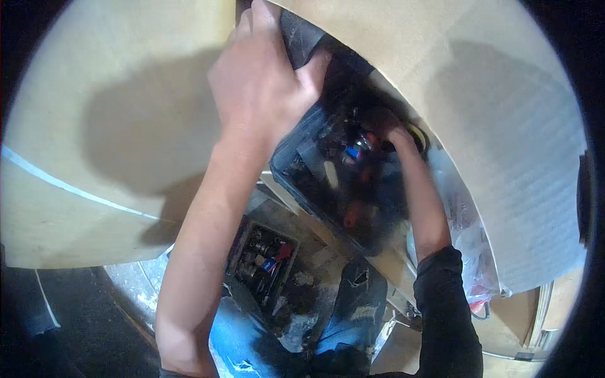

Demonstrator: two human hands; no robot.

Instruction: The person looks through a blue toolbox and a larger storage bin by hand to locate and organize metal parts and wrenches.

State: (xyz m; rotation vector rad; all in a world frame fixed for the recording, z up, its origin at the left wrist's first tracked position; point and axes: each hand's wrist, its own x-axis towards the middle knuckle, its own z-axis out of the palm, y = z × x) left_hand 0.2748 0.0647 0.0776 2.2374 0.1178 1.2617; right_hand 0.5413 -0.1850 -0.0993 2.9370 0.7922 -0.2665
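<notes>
At the top of the view my left hand (261, 79) grips a dark, flat piece that looks like the raised lid (299, 38) of a black toolbox (302, 198). Its thumb is on one side and the fingers curl on the other. My right hand (391, 129) reaches down into the far part of the toolbox, among dark tools, where shadow hides its fingers. Close to it lie a small item with blue and red parts (354, 153) and a yellow-edged round object (418, 135). A pale wooden handle (331, 174) and an orange-red piece (350, 219) lie nearer in the box.
Large pale curved panels (126, 126) rise on the left, with another (491, 94) on the right. A smaller open case (259, 261) with metal parts sits below, beside my jeans (356, 309). Clear plastic bags (469, 252) lie at right.
</notes>
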